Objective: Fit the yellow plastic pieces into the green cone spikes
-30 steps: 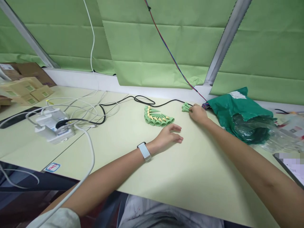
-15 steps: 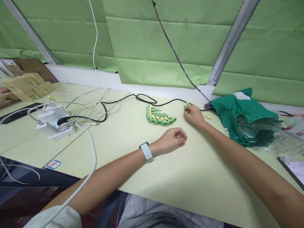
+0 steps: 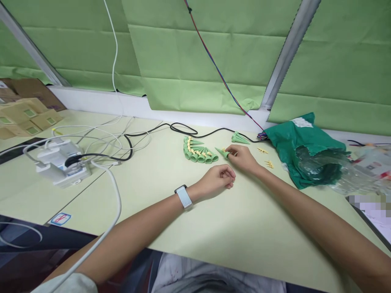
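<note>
Before the cone fan (image 3: 200,154), the counter (image 3: 214,232) stretches to its front edge; the left hand (image 3: 215,179) is curled, any hold hidden. Just right of the fan, the right hand (image 3: 243,158) pinches a cone (image 3: 220,152). Farther right, more cones (image 3: 240,138) lie near the back edge.

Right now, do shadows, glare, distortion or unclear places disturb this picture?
Head view: soft shadow on the table beside the right forearm, which looks stretched, probably by a wide lens; small highlights on the clear plastic; blocky pixels over part of the dark-edged object; the green cone in the right hand readable in outline, the yellow pieces too small for detail.
</note>
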The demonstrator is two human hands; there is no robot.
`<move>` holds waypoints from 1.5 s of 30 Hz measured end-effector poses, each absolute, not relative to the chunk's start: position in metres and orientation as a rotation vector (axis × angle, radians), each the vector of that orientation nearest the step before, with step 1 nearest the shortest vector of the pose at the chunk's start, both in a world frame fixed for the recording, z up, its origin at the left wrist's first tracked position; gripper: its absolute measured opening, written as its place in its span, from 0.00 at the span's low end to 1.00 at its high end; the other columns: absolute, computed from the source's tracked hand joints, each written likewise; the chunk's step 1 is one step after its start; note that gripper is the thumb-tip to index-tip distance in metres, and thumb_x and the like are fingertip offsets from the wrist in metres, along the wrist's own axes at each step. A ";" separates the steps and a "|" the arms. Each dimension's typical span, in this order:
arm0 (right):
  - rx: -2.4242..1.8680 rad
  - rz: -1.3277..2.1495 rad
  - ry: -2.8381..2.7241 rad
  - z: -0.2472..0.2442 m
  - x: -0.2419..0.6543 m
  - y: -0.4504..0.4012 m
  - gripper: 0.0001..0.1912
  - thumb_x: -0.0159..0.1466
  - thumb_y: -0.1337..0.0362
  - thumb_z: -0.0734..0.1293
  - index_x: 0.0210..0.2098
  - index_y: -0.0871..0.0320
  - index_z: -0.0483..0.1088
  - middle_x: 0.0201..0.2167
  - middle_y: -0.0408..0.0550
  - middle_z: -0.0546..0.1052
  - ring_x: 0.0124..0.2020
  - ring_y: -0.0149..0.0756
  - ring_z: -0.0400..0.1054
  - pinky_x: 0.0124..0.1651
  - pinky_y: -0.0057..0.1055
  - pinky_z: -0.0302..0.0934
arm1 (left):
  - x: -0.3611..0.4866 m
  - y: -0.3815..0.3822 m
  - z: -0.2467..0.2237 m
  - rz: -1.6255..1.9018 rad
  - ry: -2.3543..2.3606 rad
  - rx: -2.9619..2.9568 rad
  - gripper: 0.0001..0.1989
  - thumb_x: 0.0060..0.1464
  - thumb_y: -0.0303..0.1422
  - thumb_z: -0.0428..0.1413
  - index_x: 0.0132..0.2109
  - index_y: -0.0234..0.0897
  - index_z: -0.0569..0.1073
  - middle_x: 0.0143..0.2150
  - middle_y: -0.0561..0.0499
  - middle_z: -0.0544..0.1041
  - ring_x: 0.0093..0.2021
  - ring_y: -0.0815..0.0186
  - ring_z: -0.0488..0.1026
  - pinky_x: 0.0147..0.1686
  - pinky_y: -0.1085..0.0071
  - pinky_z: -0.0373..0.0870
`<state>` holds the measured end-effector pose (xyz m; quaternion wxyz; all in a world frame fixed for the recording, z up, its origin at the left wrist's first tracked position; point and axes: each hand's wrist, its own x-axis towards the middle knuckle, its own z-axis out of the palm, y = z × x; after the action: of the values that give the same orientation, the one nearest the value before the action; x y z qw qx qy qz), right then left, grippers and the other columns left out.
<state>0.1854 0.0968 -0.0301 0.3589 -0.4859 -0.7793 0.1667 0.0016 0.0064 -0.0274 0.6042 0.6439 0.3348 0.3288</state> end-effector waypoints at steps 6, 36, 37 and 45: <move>-1.335 1.072 -1.302 -0.018 0.194 0.041 0.11 0.52 0.64 0.71 0.36 0.59 0.74 0.27 0.47 0.77 0.29 0.39 0.74 0.27 0.31 0.67 | 0.002 0.001 -0.020 1.142 0.915 1.710 0.15 0.55 0.23 0.53 0.49 0.38 0.70 0.48 0.46 0.73 0.39 0.65 0.77 0.42 0.63 0.75; -1.037 1.437 -1.372 -0.014 0.193 -0.027 0.22 0.57 0.45 0.75 0.31 0.59 0.74 0.24 0.45 0.75 0.23 0.32 0.70 0.28 0.31 0.70 | -0.002 -0.001 0.000 0.892 0.673 1.491 0.09 0.54 0.35 0.64 0.39 0.33 0.76 0.34 0.48 0.76 0.36 0.65 0.74 0.37 0.69 0.68; -1.043 1.420 -1.392 -0.014 0.194 -0.027 0.22 0.56 0.45 0.76 0.31 0.59 0.74 0.24 0.45 0.75 0.22 0.32 0.70 0.27 0.31 0.70 | -0.002 -0.002 0.001 0.889 0.670 1.477 0.09 0.54 0.34 0.64 0.38 0.33 0.76 0.33 0.49 0.76 0.35 0.65 0.74 0.36 0.69 0.68; -1.065 1.325 -1.520 -0.009 0.200 -0.031 0.22 0.58 0.45 0.75 0.32 0.61 0.77 0.26 0.50 0.79 0.23 0.36 0.74 0.29 0.34 0.73 | 0.004 -0.011 0.001 0.877 0.590 1.274 0.08 0.53 0.33 0.65 0.34 0.32 0.75 0.31 0.48 0.74 0.34 0.65 0.74 0.38 0.67 0.68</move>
<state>0.2002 -0.0310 -0.0094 0.4174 -0.4245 -0.6057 0.5279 0.0037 -0.0113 0.0014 0.6765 0.5667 0.2625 0.3902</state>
